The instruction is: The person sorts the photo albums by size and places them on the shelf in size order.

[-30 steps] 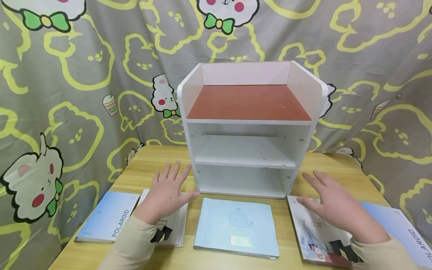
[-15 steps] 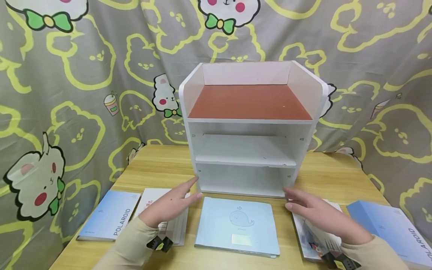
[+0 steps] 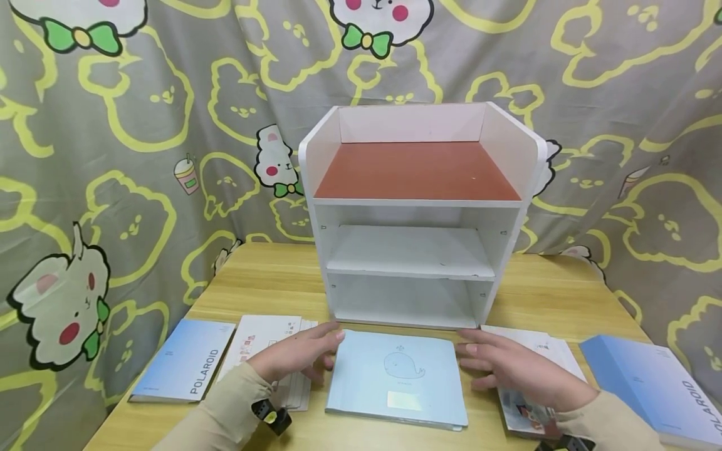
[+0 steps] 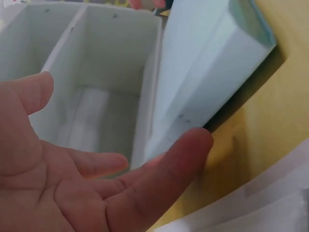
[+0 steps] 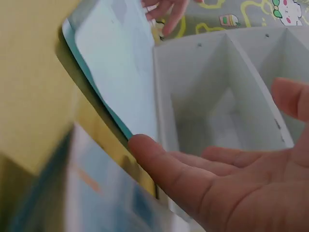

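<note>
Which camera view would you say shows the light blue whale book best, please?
The head view: the whale book lies flat before the white shelf, whole cover visible, left hand and right hand at its sides. The left wrist view shows only its edge; the right wrist view shows part of its cover.

Left hand (image 4: 72,183) touching pale-blue book (image 4: 203,72)

We see a grey-green curtain (image 3: 141,125) filling the upper frame from edge to edge, printed with yellow bear outlines and white fluffy cartoon animals wearing green bows. It hangs in soft folds behind a light wooden table (image 3: 271,275) that spans the lower half of the frame. The light is even and bright, casting only faint shadows on the tabletop.
</note>
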Demonstrator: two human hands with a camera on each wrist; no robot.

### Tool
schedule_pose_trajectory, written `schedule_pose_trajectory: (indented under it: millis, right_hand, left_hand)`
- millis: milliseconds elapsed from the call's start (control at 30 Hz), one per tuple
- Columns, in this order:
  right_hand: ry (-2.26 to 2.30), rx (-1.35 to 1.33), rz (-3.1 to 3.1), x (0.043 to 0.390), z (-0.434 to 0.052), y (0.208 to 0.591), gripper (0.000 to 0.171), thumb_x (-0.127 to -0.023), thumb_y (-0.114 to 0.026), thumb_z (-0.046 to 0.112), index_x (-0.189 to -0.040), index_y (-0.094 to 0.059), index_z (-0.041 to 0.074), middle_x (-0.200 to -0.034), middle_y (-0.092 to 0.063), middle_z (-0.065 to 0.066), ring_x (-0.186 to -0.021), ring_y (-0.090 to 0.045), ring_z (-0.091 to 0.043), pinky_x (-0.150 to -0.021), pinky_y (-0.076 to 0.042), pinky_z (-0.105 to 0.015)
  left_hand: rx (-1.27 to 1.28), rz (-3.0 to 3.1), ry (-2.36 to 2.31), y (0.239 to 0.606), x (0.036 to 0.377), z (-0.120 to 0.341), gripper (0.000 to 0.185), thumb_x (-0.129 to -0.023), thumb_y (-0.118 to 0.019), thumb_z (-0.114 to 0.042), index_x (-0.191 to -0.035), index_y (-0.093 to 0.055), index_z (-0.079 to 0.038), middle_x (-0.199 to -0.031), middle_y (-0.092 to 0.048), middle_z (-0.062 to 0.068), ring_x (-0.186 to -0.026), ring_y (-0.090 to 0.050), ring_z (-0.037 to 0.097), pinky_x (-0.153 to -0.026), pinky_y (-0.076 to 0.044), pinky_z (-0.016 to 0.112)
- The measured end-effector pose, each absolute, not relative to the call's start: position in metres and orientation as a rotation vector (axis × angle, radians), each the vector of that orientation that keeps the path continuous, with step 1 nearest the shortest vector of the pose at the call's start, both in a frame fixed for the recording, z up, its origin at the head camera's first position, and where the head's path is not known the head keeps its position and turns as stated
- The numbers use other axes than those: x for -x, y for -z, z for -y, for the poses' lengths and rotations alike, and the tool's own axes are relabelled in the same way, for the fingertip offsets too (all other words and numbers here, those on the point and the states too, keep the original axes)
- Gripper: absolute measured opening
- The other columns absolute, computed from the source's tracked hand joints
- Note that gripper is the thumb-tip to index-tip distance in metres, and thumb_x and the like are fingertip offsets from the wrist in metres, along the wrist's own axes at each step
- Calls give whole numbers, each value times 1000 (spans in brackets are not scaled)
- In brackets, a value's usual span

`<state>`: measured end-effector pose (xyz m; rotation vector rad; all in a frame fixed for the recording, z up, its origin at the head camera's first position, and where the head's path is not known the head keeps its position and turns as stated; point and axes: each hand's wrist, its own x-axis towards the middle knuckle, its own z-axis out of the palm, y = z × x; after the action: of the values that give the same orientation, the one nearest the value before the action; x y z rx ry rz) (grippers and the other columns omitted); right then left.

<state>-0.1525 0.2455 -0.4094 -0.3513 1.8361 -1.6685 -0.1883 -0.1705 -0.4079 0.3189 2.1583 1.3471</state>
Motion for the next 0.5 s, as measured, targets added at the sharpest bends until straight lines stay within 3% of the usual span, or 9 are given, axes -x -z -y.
schedule_pose_trajectory:
  millis: [200,500]
  right_hand:
    - [1757,283,-1702,151,-242,421,74,-111,-37,34,-158,4,-7,-160,-6,-38,-145,-25,-51,-105,-44,-56]
    - [1906,103,-1739,140,-220,430,71,-110,-41,30,-158,-5,-8,-160,-7,-37,-147,-17,-52,-103,-46,-54]
  left_hand:
    - [-273,-2085,-1458,419,193,169,75,-103,-49,-53,-153,-35,2,-117,-58,19,-101,-62,31,-73,-61,47]
    - [-210,-1965,-1593,434,195,168,66,-106,-48,-44,-144,-43,11,-112,-63,20,-98,-65,28,-80,-60,43]
